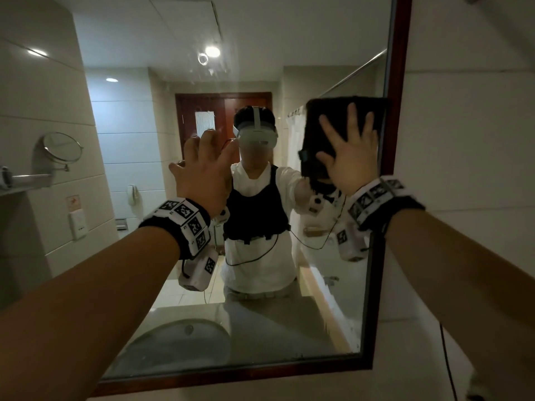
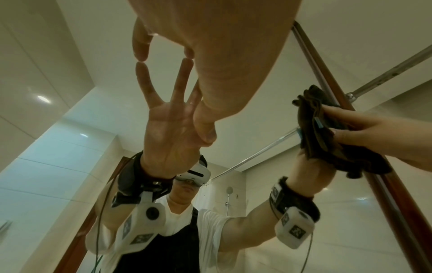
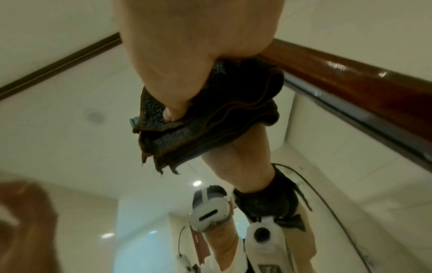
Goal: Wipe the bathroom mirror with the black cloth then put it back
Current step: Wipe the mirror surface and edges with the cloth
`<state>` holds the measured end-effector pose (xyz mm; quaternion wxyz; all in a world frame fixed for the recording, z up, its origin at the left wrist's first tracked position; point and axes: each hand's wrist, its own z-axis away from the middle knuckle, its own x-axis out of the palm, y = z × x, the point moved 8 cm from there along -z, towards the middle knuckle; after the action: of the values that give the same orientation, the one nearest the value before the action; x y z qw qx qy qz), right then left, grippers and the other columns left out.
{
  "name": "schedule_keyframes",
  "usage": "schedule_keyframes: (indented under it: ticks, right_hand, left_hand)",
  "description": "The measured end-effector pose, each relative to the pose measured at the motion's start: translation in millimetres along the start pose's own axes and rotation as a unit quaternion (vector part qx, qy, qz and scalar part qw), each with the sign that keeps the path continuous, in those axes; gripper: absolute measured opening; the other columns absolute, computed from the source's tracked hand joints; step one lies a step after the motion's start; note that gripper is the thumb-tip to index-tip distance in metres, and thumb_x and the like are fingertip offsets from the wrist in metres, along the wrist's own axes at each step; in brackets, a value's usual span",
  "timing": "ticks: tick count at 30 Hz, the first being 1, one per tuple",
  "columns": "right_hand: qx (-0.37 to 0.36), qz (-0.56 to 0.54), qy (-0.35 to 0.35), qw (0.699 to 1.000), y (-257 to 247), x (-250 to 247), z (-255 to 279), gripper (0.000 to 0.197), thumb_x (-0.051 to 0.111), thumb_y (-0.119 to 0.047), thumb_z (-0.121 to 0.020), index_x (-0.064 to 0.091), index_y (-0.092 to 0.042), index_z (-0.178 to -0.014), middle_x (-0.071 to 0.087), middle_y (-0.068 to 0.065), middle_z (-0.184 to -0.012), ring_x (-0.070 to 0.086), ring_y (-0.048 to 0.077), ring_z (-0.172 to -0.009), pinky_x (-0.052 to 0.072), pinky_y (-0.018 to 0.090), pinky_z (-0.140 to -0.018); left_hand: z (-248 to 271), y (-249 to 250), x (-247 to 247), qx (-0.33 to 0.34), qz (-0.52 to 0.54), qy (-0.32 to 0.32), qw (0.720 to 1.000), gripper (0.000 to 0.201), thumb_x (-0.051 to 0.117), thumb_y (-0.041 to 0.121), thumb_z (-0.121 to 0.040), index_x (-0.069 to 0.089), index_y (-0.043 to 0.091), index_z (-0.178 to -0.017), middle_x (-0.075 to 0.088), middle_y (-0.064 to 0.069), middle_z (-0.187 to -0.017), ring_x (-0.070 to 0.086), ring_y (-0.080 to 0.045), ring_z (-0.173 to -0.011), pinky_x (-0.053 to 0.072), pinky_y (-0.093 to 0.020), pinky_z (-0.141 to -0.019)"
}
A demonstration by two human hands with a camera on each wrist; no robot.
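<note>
Nearest the lens: two bare forearms reaching up to the mirror. Right hand spread flat, fingers wide, pressing the black cloth against the glass hard by the mirror's right frame, about halfway up. Thumb tucked over the folded lower edge of the cloth in the right wrist view, so pinned more than gripped. Left hand holding nothing, fingers straight, fingertips meeting their own reflection near the mirror's middle, apparently bracing.

Wiping under way; probably much glass left, with spots showing high near the mirror's top edge. Best done by keeping the palm flat and pressure even, working in overlapping passes from the frame inward and upward to those spots. Worth watching: loose folds hanging below the palm, likely to slip free or leave streaks; bare left fingertips likely to smudge, so better lifted off.
</note>
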<state>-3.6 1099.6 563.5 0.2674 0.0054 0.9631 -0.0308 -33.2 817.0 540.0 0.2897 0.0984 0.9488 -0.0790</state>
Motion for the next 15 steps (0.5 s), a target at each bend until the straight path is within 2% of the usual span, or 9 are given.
schedule_keyframes:
  ticks: [7,11,15]
  right_hand:
    - [0.017,-0.016,0.005,1.0,10.8,-9.1,-3.6,0.07,0.053,-0.044,-0.097,0.013,-0.044,-0.155,-0.01,0.008,-0.166,-0.009,0.045,-0.149,0.006,0.059,-0.121]
    - [0.013,-0.02,0.011,1.0,13.1,6.6,18.0,0.07,0.051,-0.044,-0.097,0.013,-0.043,-0.155,-0.009,0.01,-0.166,-0.008,0.047,-0.148,0.007,0.061,-0.119]
    - [0.014,-0.02,0.012,1.0,15.0,27.0,49.8,0.069,0.05,-0.045,-0.097,0.013,-0.043,-0.155,-0.008,0.011,-0.166,-0.006,0.048,-0.148,0.011,0.063,-0.118]
  left_hand:
    - [3.1,3.6,-3.8,0.003,0.005,-0.008,1.0,0.096,0.08,0.021,-0.071,0.024,0.039,-0.147,0.019,-0.012,-0.154,0.021,-0.042,-0.137,0.043,-0.07,-0.086]
    - [4.6,4.1,-5.4,0.006,0.013,-0.013,1.0,0.092,0.078,0.02,-0.074,0.024,0.038,-0.147,0.018,-0.012,-0.154,0.018,-0.043,-0.139,0.04,-0.074,-0.088]
    - [4.2,4.4,-7.1,0.007,0.015,-0.017,1.0,0.091,0.078,0.021,-0.075,0.024,0.038,-0.147,0.017,-0.012,-0.154,0.019,-0.042,-0.139,0.04,-0.074,-0.09]
